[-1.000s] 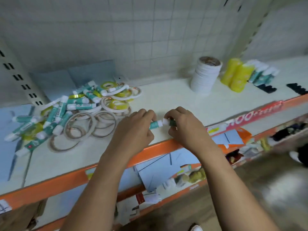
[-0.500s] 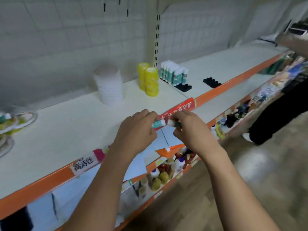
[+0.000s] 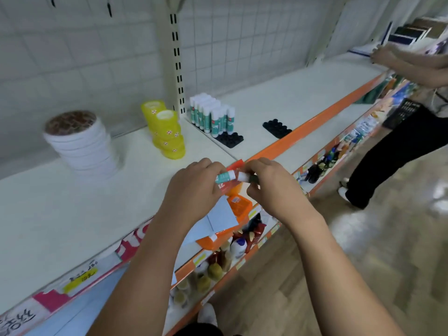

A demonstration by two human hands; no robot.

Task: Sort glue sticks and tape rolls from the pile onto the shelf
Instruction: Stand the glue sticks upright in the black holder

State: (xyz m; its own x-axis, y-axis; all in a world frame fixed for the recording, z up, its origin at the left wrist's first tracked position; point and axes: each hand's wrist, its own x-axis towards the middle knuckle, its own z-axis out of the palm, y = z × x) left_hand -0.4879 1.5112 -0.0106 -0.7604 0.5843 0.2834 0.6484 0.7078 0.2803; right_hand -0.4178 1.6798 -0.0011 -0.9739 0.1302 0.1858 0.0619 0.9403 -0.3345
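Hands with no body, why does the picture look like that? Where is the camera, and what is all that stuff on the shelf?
The camera sits on a person's head and looks down, so you see only their two arms, just as you see your own. There is only this one view. The left hand and the right hand pinch a green-and-white glue stick between them. It may be two sticks end to end; I cannot tell. In front of them is a white shelf. On it are a stack of white tape rolls, two stacks of yellow tape rolls, and a row of glue sticks standing upright in a black tray. A second black tray holds no sticks. At the right stands another person.
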